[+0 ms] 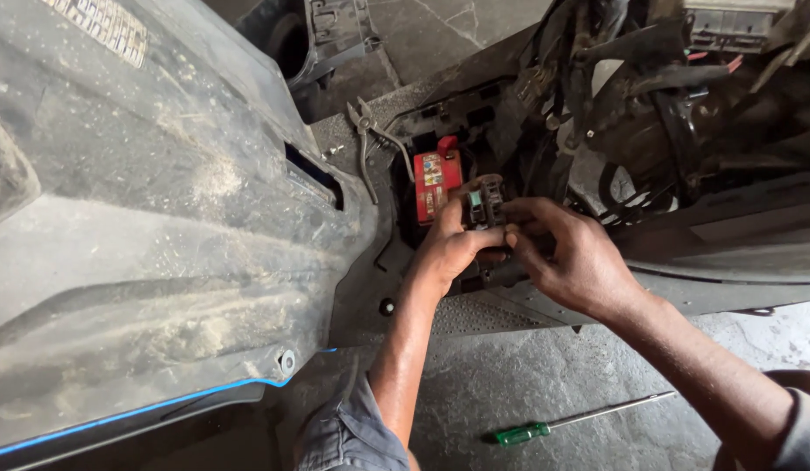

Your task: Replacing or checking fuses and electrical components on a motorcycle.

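Both hands clamped on the small black connector block (485, 208) just right of the red battery (436, 183): left hand (453, 244) steadies, right hand (566, 253) works it; judging, next comes a careful wiggle.

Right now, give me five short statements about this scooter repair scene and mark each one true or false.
1. Both hands hold a small dark connector block between them. True: the left hand and right hand meet on it.
2. The red battery sits to the right of the hands. False: it sits left of them, in the open compartment.
3. A green-handled screwdriver lies on the concrete floor. True.
4. The pliers are gripped in the right hand. False: they rest on the scooter body, above the battery, untouched.
5. A dusty grey body panel fills the left of the view. True.
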